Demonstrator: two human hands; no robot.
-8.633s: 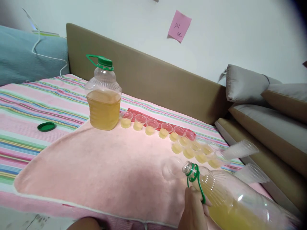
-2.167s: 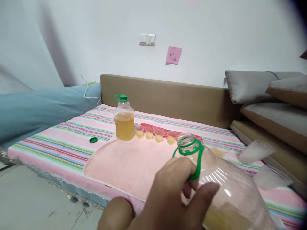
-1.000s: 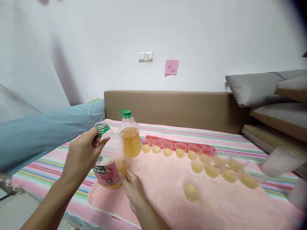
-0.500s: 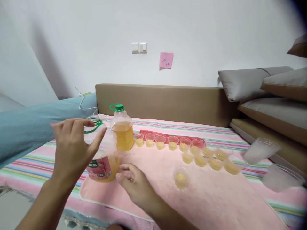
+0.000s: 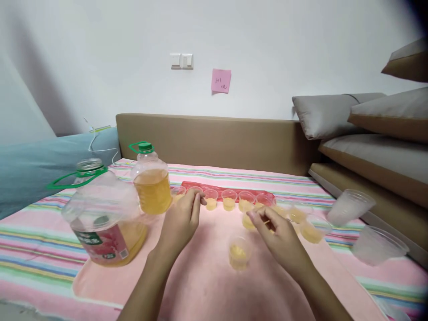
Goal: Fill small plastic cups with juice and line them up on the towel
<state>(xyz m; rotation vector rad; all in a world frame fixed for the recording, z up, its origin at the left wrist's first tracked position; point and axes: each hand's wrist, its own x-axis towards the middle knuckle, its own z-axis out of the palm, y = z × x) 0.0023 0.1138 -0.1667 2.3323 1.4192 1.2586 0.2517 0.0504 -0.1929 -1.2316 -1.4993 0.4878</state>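
- While looking down at the pink mat (image 5: 203, 290), seeing a lone cup (image 5: 239, 254) standing upright on it, nearer than the other cups and showing a little pale yellow liquid.
- Hovering the right hand (image 5: 281, 236) just past it, fingers loosely curled, thumb tip just beside a cup of the nearer row; being unable to tell a touch from a gap there.
- Hovering the left hand (image 5: 180, 220) opposite, before the leftmost cups, thumb and fingers drawn together; being unable to tell an empty pinch from a hold on something small.
- Beyond both hands, seeing a line of filled cups (image 5: 229, 203) running rightward from a capped bottle (image 5: 153, 191), joined by a nearer row partly hidden behind the right hand.
- Behind that line, seeing a flat red strip (image 5: 220, 188) lying lengthwise.
- Leftward, seeing an uncapped bottle (image 5: 103, 211) standing upright on the mat, free of both hands, bearing a pink label (image 5: 115, 236).
- Rightward, seeing stacks of clear cups (image 5: 351, 208) lying tilted over the striped sheet (image 5: 36, 249).
- Farther out, seeing a brown headboard (image 5: 214, 142), with piled cushions (image 5: 388, 151) on the right and blue fabric (image 5: 30, 165) on the left.
- Highest up, seeing a pink note (image 5: 221, 80) and light switches (image 5: 181, 61) sitting on the white wall (image 5: 267, 44).
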